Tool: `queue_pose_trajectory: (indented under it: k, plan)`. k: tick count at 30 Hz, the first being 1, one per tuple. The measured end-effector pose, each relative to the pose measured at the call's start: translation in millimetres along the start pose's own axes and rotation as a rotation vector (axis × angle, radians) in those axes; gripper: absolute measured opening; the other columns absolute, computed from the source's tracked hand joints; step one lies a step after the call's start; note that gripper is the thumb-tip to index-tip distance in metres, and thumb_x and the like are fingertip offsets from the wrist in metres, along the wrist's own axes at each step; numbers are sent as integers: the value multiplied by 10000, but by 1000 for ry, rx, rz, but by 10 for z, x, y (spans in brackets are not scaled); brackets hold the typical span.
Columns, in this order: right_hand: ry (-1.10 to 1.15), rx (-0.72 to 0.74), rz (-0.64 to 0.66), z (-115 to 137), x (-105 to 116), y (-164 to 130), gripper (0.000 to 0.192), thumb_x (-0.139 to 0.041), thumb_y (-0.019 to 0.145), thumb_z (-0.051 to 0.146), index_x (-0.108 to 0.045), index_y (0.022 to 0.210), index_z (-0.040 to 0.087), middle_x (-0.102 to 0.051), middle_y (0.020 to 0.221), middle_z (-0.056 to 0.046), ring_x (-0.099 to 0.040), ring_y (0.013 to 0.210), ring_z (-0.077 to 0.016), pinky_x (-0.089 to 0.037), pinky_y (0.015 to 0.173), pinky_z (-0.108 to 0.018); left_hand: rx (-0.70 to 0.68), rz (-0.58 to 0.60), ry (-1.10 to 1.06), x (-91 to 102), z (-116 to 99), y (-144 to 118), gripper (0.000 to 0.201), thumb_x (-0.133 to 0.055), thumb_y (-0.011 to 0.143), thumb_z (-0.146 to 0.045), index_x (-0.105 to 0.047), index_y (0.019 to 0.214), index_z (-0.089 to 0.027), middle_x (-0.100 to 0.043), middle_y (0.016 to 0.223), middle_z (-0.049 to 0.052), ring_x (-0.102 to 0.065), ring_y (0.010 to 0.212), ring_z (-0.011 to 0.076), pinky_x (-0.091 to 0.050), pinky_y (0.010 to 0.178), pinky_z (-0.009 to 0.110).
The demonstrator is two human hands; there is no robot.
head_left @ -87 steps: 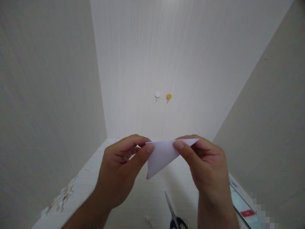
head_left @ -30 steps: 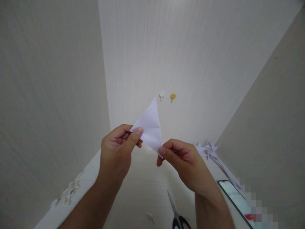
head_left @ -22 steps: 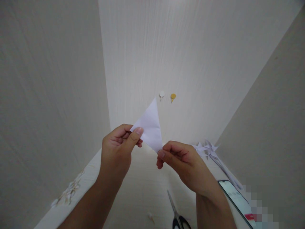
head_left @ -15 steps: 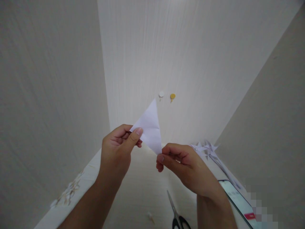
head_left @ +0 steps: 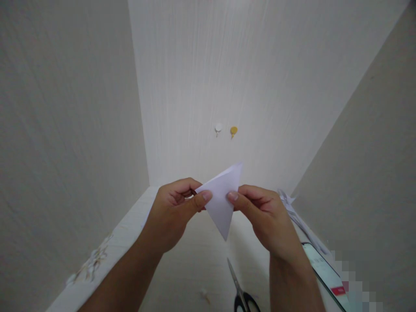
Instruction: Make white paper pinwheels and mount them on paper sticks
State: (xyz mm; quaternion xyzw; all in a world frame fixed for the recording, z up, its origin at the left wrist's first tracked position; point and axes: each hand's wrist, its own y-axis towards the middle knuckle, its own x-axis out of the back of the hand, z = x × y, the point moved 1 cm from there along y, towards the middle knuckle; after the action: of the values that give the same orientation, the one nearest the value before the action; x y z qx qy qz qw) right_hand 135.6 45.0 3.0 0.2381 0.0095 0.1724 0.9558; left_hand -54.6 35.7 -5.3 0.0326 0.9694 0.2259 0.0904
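A white sheet of paper (head_left: 222, 197), folded into a triangle, is held up in front of me above the table. My left hand (head_left: 178, 208) pinches its left corner, thumb on the near face. On the other side my right hand (head_left: 256, 208) grips the right edge, its thumb pressed on the paper too. One point of the triangle hangs downward and another points up to the right. The fingers behind the paper are partly hidden. Below lies a pair of scissors (head_left: 239, 291) with black handles, its blades pointing away from me.
A phone (head_left: 325, 271) lies at the right, beside white paper strips and folded pieces (head_left: 303, 225). Small cotton-tipped sticks (head_left: 92, 262) are heaped along the left wall. One white hook (head_left: 218, 128) and one yellow hook (head_left: 233, 130) are fixed to the back wall.
The folded paper has come lower and turned, its tip now leaning right. My right hand has shifted from the bottom corner up to the right edge; my left hand has moved right.
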Motion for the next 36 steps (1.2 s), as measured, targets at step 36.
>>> queue_pose_trajectory:
  k: [36]
  plan:
    - [-127, 93, -201, 42, 4, 7, 161, -734, 910, 308, -780, 789, 212, -737, 736, -16, -668, 705, -169, -555, 653, -280, 31, 82, 304, -21, 2, -62, 147, -758, 863, -338, -786, 777, -222, -710, 704, 16, -585, 623, 142, -445, 560, 242]
